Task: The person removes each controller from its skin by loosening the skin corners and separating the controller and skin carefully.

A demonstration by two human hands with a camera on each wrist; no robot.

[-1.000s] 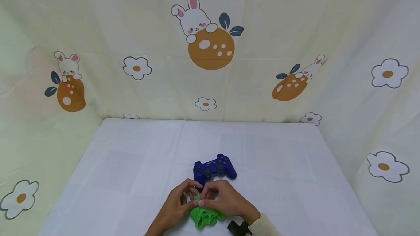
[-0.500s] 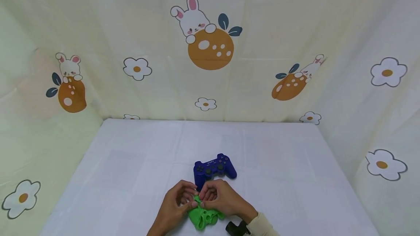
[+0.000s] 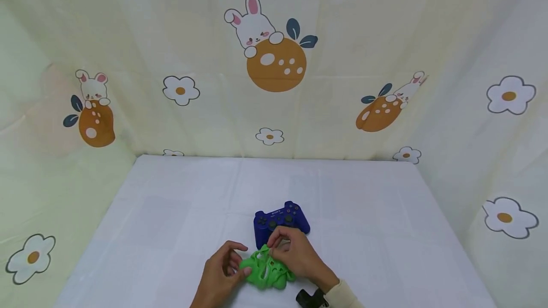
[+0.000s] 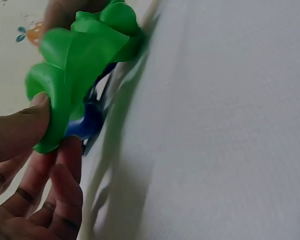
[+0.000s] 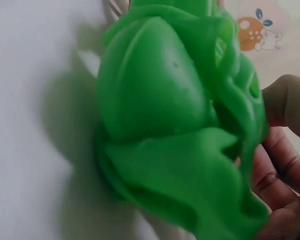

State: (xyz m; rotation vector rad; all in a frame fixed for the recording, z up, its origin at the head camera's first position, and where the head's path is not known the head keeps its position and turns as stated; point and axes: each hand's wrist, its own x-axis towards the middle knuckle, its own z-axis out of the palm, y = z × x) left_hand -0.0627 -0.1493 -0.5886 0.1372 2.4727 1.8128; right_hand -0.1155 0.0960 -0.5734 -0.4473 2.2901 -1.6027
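A floppy green silicone controller cover (image 3: 261, 272) with cut-out holes is held between the two hands near the front of the table. My left hand (image 3: 219, 272) pinches its left edge; the left wrist view shows the thumb on top and fingers beneath the cover (image 4: 85, 55). On the other side my right hand (image 3: 301, 256) pinches the upper right part between thumb and fingers. The right wrist view shows the cover's smooth rounded bulge (image 5: 150, 85) and crumpled folds. Just behind the hands lies a blue game controller (image 3: 278, 217), its lower part partly covered by the right hand.
A white cloth covers the table (image 3: 180, 203). Behind it hangs a cream curtain (image 3: 205, 118) printed with rabbits, oranges and flowers. A black device (image 3: 310, 298) sits by the right wrist, beside a pale sleeve (image 3: 344, 296).
The hands have moved apart, the left one leftward and down, the right one slightly up. The controller cover is spread wider between them and lifted nearer the controller, which stays put.
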